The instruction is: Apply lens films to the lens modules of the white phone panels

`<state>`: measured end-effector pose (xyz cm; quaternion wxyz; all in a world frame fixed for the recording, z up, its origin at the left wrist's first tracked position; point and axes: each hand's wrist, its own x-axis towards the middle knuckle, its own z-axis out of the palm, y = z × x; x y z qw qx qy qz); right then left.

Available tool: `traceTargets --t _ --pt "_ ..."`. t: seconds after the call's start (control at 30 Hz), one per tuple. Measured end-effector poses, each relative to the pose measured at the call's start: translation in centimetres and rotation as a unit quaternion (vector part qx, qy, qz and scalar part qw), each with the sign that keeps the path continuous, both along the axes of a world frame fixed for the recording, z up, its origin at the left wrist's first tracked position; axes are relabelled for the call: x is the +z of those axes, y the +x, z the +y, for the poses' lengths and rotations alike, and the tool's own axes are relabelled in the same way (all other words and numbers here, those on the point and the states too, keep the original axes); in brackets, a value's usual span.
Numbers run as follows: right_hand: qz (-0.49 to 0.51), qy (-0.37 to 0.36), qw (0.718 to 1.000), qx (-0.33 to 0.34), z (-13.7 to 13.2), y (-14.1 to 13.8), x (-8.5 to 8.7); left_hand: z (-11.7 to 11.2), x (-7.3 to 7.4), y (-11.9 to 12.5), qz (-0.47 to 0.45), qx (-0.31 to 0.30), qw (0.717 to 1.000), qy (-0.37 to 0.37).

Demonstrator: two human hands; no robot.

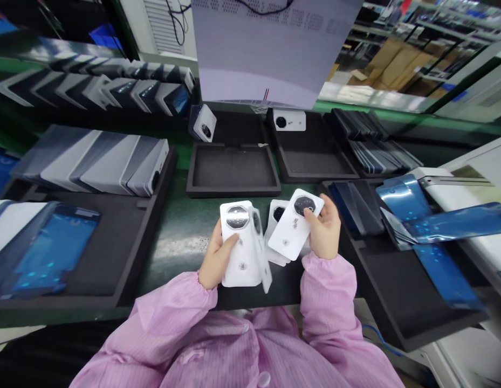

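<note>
Over the bench [175,237], a white phone back cover [242,248] is gripped by the left hand [215,258] at its left edge, its long axis running near to far. Along its right side a tilted cover [262,256] is seen; whether it is gripped cannot be told. Further right, lower covers [271,229] are partly hidden under the slanted cover [289,237], pinched by the right hand [325,231], the nearer one to them, its far end leaning right.

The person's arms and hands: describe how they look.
The left sleeve and right sleeve are loose, pink and finely striped, gathered at the ends. The left hand and right hand are bare, without gloves.
</note>
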<state>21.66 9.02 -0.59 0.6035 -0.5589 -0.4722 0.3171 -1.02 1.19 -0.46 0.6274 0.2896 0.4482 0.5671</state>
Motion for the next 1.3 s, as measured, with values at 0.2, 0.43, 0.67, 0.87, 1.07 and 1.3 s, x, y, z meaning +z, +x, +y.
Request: traceTargets --t 0.2,0.43,0.67,0.87,1.07,1.3 --pt "-0.32 -0.082 0.943 0.038 0.2 -0.9 -1.7 0.4 0.2 0.0 -0.029 0.006 0.998 -0.05" --pt "-0.464 0.04 0.885 -0.021 -1.0 -1.4 -0.9 1.3 -0.9 -0.8 -0.039 0.075 0.993 -0.086" --pt "-0.548 0.003 0.786 0.287 -3.4 -7.0 -0.6 2.2 -1.5 -1.5 -0.037 0.173 0.982 -0.071" --pt "-0.643 -0.143 0.694 0.29 -0.4 -9.6 0.3 2.4 -1.6 -2.2 0.023 0.175 0.983 0.043" --pt "-0.512 -0.135 0.763 0.371 0.9 -7.1 5.4 2.5 -1.1 -3.0 0.071 0.209 0.966 0.136" --pt "-0.383 -0.086 0.858 0.33 -1.5 -6.4 13.5 1.3 -1.5 -1.8 0.133 0.108 0.971 0.167"
